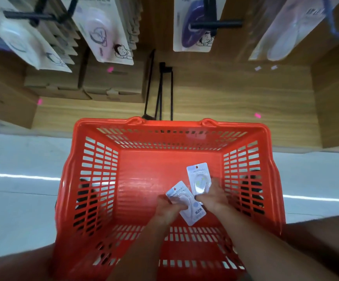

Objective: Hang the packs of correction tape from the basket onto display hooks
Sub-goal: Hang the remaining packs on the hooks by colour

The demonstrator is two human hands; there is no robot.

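Both my hands reach down into a red plastic basket (95, 163) that stands on the floor in front of me. My left hand (167, 209) grips a white pack of correction tape (186, 203), tilted with its hang hole toward the upper left. My right hand (213, 194) holds a second white pack (199, 178) that stands more upright, hang hole at the top. The two packs overlap a little near my fingers. Black display hooks (215, 24) stick out of the wooden wall above, loaded with other carded packs.
Hanging packs (105, 31) fill the hooks at upper left and right. An empty black wire hook (165, 88) hangs on the wood panel just above the basket's far rim. Cardboard boxes (113, 80) sit on the shelf at left. Pale floor lies on both sides.
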